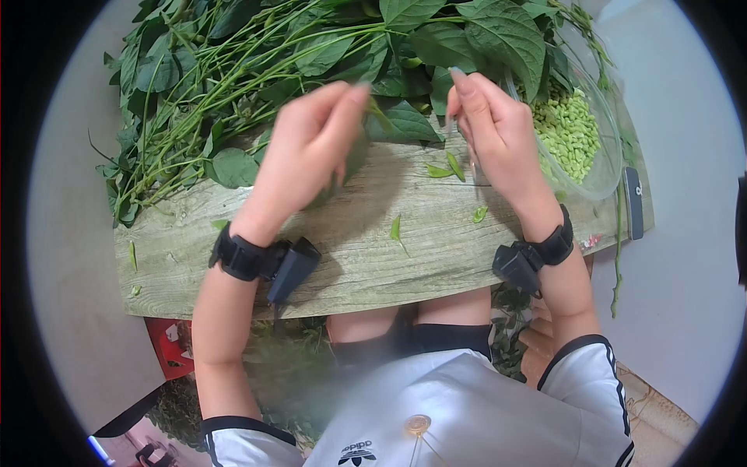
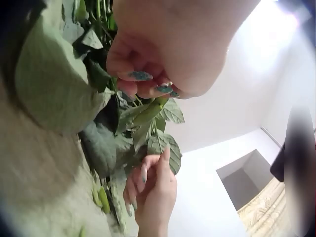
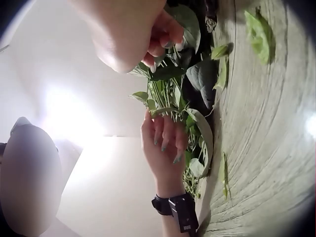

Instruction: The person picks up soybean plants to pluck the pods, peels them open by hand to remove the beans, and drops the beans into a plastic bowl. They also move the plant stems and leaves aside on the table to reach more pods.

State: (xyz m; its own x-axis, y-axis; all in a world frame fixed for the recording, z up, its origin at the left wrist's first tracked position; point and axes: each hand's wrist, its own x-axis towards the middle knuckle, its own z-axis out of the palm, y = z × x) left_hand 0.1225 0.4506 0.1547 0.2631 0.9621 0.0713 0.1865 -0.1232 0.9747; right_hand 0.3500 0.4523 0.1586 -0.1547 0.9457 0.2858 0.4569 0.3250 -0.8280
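My left hand [image 1: 311,144] pinches a green bean pod [image 2: 150,112] between thumb and fingertips, just in front of the heaped leafy bean stalks [image 1: 226,86]. A broad leaf hangs under that hand. To the right, my right hand [image 1: 498,136] hovers above the wooden table [image 1: 327,257] with thumb raised and fingers loosely bent; nothing shows in its grasp. Below it lie small green pods [image 1: 455,166] and a split piece of pod [image 1: 480,214]. Beside the right hand stands a clear plastic bowl [image 1: 615,175] with shelled green beans [image 1: 572,140] in it.
Stalks and leaves cover the far side of the table. A dark phone-like object [image 1: 634,202] lies at the right edge, near a hanging stem [image 1: 618,265]. One more pod scrap [image 1: 397,228] rests near the middle. A red crate [image 1: 171,346] stands below, at the left.
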